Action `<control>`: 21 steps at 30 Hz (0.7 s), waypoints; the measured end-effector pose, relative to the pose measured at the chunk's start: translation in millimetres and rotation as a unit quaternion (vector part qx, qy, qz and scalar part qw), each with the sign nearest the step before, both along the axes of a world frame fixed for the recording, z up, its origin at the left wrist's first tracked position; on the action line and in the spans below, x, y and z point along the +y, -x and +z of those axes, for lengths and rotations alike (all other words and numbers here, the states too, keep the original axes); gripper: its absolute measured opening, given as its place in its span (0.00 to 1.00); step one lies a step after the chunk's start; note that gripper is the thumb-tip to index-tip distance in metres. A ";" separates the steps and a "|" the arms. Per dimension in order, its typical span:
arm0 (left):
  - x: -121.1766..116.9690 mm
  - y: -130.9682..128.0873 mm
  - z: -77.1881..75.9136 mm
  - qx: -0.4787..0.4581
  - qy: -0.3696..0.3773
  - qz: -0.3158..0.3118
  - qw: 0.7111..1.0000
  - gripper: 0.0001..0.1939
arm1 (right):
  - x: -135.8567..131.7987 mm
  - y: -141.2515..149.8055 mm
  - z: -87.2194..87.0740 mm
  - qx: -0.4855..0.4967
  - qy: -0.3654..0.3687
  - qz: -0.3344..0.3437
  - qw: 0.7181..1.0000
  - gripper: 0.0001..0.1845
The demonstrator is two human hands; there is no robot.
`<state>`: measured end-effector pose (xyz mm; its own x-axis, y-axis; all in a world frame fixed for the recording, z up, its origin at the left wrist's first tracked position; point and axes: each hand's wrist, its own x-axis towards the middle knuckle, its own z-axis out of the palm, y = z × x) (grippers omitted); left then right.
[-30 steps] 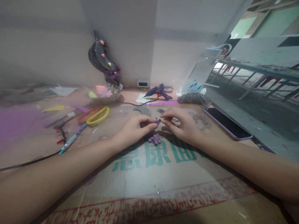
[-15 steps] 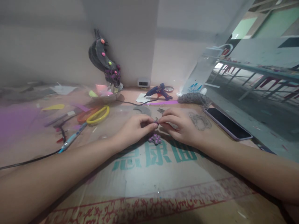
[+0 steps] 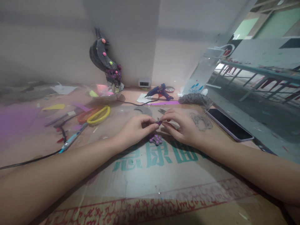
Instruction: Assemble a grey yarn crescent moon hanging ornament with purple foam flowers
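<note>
My left hand point(image 3: 140, 128) pinches a small purple piece point(image 3: 159, 122), with a bit of grey showing at its top, between thumb and fingers. From the other side, my right hand point(image 3: 181, 127) has its thumb and fingertips closed at the right edge of the same piece. Its exact kind is too small to make out. Just below the fingers, a cluster of purple and grey petal-like loops point(image 3: 156, 140) lies on the table. A grey crescent point(image 3: 143, 110) and the metal tips of a tool point(image 3: 161, 111) lie behind the hands, the tool partly hidden by my right hand.
Yellow-handled scissors point(image 3: 98, 115) and a light-blue pen-like tool point(image 3: 73, 137) with a cord lie left. Behind are a blue glue gun point(image 3: 159, 92), a bowl point(image 3: 106, 97) and a decorated grey crescent point(image 3: 102, 54). Grey yarn point(image 3: 195, 99) and a phone point(image 3: 229, 124) lie right.
The right thumb and fingertips have shifted slightly right, so more of the purple piece shows between the hands. The left hand has barely moved.
</note>
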<state>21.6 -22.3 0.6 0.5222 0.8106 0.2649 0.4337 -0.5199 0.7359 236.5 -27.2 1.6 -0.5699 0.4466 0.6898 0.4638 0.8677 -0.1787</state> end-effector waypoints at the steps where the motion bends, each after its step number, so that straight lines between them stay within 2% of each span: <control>1: 0.0 0.0 0.2 -0.001 0.000 0.000 1.000 0.11 | 0.2 0.2 0.0 -0.004 -0.005 -0.002 1.000 0.06; 21: -0.9 -0.2 -0.4 0.001 -0.006 -0.019 1.000 0.10 | 2.7 0.7 -1.7 -0.035 -0.010 0.002 0.999 0.06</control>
<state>21.8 -23.2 0.3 0.5534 0.7865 0.2742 0.4145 -0.5456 0.7284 235.8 -24.5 -0.2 -0.6184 0.4315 0.6568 0.4713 0.8724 -0.1294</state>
